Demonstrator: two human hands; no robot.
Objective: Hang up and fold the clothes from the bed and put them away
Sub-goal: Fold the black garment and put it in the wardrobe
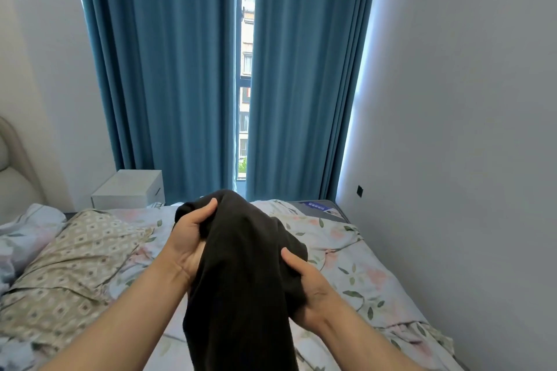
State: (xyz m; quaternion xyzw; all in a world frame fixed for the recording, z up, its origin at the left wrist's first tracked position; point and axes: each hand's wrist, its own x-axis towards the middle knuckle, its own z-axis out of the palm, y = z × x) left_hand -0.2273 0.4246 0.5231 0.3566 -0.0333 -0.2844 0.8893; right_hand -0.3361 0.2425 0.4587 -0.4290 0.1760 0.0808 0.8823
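— Where's the garment point(241, 286)?
— Centre frame, above the crumpled floral bed point(364, 274): soft matte black cloth, hanging in loose folds.
— The hands?
— Left hand point(187, 240) curls round its bunched top; right hand point(313, 289) grips the lower right edge.

Blue curtains point(168, 69) drawn nearly closed, window point(246, 84) glimpsed between them, white nightstand point(128, 190) set below their left half, dark wall socket point(359, 190) fixed to their right.
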